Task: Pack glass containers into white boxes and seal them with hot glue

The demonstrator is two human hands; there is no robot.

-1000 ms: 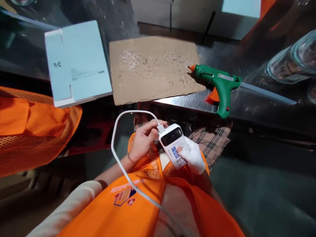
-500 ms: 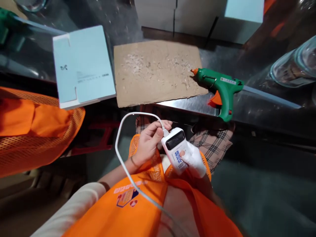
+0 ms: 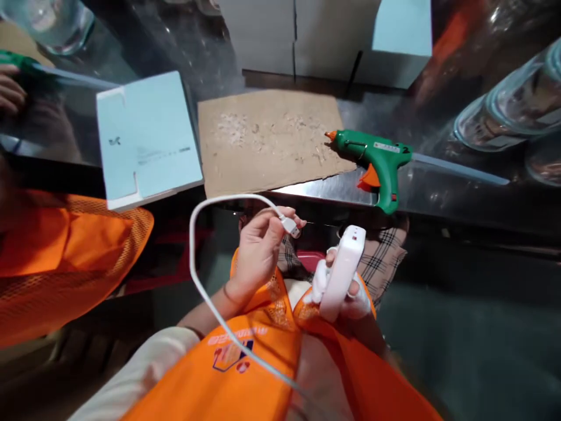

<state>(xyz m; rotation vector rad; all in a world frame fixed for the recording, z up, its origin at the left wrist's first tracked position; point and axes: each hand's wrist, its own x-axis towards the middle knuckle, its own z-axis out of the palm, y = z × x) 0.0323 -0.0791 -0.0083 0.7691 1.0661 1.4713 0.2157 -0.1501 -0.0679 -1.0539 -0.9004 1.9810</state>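
While the person sits close under the metal table edge (image 3: 333, 186), the head view shows both hands low in the lap, just apart from each other. Their left hand (image 3: 258, 251) pinches the plug (image 3: 290, 225) of one white cable (image 3: 193, 257) between thumb and fingertips, the plug end free in the air and pointing right, towards the power bank. One white power bank (image 3: 344, 270) stands nearly on end in the right hand (image 3: 346, 289), which wears a white glove and is wrapped around the lower half; its long axis runs up and slightly right, with the port end uppermost. That upper end lies to the right of the plug and a touch lower, near but not touching, so the left hand is the closer one to the gap between them.

On the table beyond sit one cardboard sheet (image 3: 267, 140), flecked with dried glue, one green glue gun (image 3: 377, 161) lying with its nozzle touching the sheet's right edge, and one pale blue box (image 3: 146, 137) to the left. Another person's hand (image 3: 11, 90) shows at the far left.
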